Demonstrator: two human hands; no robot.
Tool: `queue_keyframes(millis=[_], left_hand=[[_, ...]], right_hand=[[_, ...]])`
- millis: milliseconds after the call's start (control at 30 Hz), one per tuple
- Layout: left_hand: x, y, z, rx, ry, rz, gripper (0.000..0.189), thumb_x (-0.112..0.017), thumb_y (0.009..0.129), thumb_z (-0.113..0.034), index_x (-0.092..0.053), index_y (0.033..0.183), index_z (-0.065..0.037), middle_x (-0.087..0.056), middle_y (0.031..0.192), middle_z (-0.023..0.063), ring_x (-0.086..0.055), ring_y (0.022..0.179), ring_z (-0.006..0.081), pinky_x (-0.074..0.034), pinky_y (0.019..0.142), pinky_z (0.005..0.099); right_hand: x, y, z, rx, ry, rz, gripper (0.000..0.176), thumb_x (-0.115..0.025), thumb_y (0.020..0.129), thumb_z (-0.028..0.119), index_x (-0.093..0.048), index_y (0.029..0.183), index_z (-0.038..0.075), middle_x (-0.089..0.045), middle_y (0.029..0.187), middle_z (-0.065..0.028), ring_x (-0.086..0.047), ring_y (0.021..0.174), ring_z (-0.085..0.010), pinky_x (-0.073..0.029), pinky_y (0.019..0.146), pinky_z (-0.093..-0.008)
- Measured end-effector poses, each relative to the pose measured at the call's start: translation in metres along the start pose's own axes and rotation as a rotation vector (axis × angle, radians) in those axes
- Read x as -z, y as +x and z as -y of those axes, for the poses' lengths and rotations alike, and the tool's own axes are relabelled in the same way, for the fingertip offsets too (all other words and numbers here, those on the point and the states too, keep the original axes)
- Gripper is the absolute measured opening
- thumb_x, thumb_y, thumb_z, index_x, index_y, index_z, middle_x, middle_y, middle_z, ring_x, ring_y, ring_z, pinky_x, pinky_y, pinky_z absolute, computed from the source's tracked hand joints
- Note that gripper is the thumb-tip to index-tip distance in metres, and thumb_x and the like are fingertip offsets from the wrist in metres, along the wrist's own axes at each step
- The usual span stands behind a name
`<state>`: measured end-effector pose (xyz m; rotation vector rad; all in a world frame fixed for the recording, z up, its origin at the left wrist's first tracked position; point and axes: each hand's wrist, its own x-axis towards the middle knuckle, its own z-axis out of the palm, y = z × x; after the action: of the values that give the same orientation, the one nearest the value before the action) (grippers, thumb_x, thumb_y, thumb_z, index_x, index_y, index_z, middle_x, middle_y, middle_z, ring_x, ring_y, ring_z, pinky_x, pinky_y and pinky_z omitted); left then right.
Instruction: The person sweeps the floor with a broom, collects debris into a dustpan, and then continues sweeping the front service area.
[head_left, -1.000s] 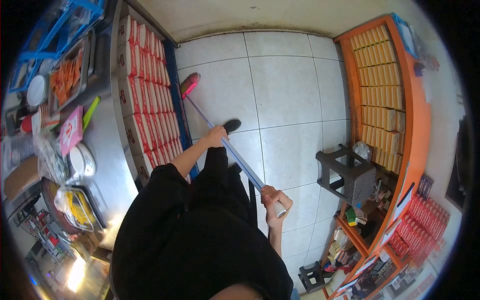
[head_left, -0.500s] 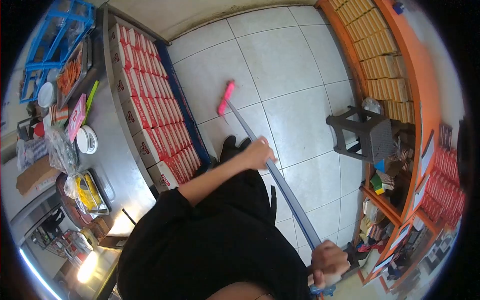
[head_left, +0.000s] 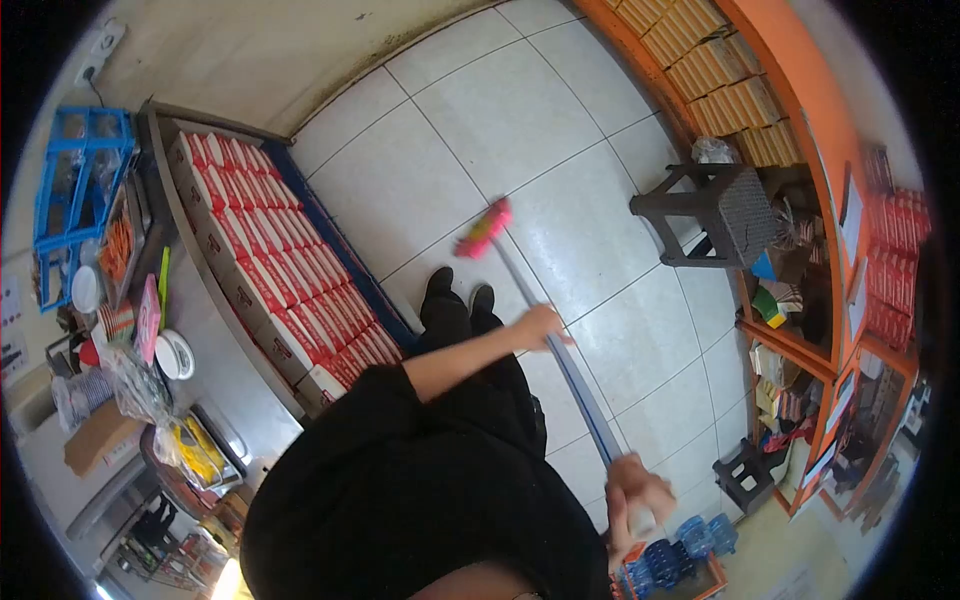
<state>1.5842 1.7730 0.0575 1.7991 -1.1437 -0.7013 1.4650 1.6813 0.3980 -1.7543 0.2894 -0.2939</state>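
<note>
A broom with a pink head [head_left: 486, 230] and a long grey-blue handle [head_left: 585, 400] slants across my front, its head down on the tiled floor [head_left: 560, 130]. Partway along the handle, my left hand [head_left: 540, 328] is closed around it. My right hand [head_left: 638, 495] grips near the top, where the pale handle end sticks out. Both of my dark shoes [head_left: 440, 284] stand just below the broom head. Fine details of the bristles are blurred.
At left, red-and-white boxes [head_left: 290, 270] stand in rows beside a metal counter [head_left: 210, 340] holding trays and a scale [head_left: 175, 355]. On the right are a dark plastic stool [head_left: 715, 210], orange shelving [head_left: 800, 90], a smaller stool [head_left: 745, 475] and blue water bottles [head_left: 690, 540].
The broom head has swept rightward over the tiles. Both hands keep their hold on the handle. My view has turned, and a smaller stool and the bottles now show at lower right.
</note>
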Motion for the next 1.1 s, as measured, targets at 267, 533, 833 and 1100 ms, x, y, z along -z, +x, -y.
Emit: queue_keyframes(millis=[267, 533, 833, 1100], left_hand=[[0.094, 0.015, -0.083, -0.15, 0.04, 0.052, 0.042, -0.054, 0.084, -0.038, -0.059, 0.053, -0.011, -0.052, 0.049, 0.0075, -0.056, 0.056, 0.0279, -0.032, 0.096, 0.0463], [0.327, -0.009, 0.196, 0.094, 0.526, -0.094, 0.021, -0.063, 0.074, -0.037, -0.065, 0.066, -0.018, -0.059, 0.069, 0.0041, -0.059, 0.081, 0.0228, -0.023, 0.102, 0.0527], [0.305, 0.068, 0.212, -0.011, 0.153, 0.216, 0.053, -0.054, 0.081, -0.048, -0.053, 0.048, -0.006, -0.054, 0.053, 0.0158, -0.055, 0.055, 0.0347, -0.042, 0.055, 0.0452], [0.302, 0.083, 0.051, -0.367, -0.059, 0.393, 0.053, -0.053, 0.084, -0.042, -0.052, 0.045, -0.007, -0.051, 0.047, 0.0106, -0.055, 0.055, 0.0317, -0.041, 0.086, 0.0447]], right_hand=[[-0.001, 0.046, 0.072, 0.492, 0.359, 0.237, 0.03, -0.057, 0.071, 0.001, -0.04, 0.047, 0.004, -0.043, 0.042, -0.0064, -0.036, 0.033, -0.0142, -0.028, 0.036, -0.0266], [-0.173, 0.182, -0.087, 0.089, 0.122, 0.2, 0.015, -0.063, 0.07, -0.003, -0.052, 0.061, 0.003, -0.057, 0.064, -0.0079, -0.058, 0.064, -0.0227, -0.046, 0.08, -0.0375], [-0.23, 0.266, 0.023, -0.307, -0.191, -0.432, 0.011, -0.058, 0.065, -0.006, -0.05, 0.058, -0.001, -0.053, 0.06, -0.0127, -0.053, 0.052, -0.0237, -0.045, 0.058, -0.032], [-0.196, 0.262, 0.147, -0.237, -0.273, 0.069, 0.017, -0.057, 0.06, -0.003, -0.044, 0.052, 0.004, -0.05, 0.052, -0.0082, -0.052, 0.048, -0.0211, -0.043, 0.051, -0.0333]])
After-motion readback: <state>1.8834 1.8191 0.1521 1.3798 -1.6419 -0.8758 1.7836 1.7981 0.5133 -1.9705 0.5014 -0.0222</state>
